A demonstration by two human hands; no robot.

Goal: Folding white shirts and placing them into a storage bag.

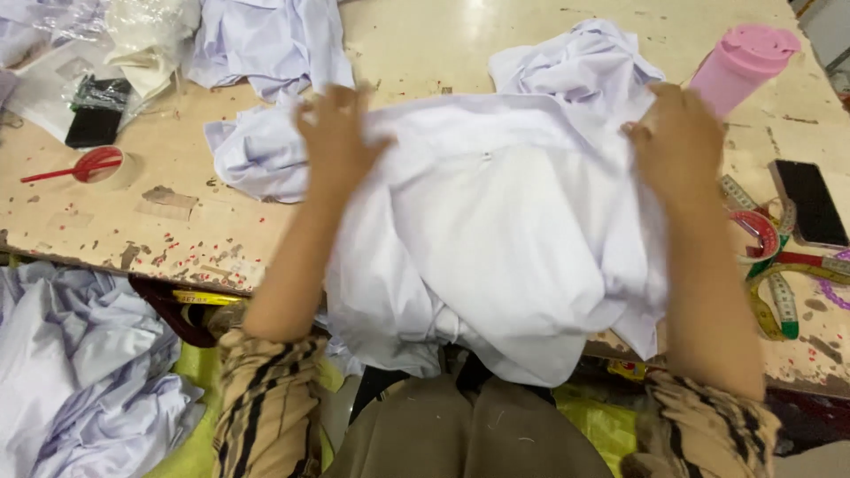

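A white garment [496,239] lies bunched on the worn table [425,44] and hangs over its near edge onto my lap. My left hand [336,128] grips the garment's upper left edge, fingers curled into the cloth. My right hand [677,137] pinches the upper right edge of the same garment. A small button or stud shows near the garment's top middle. More white cloth [575,62] is crumpled behind it.
A pink tumbler [739,62] stands at the back right. A black phone [810,204] and a measuring tape [770,292] lie right of my right arm. A tape roll [102,166], a second dark phone [93,124] and bagged items lie left. White garments [80,372] pile at lower left.
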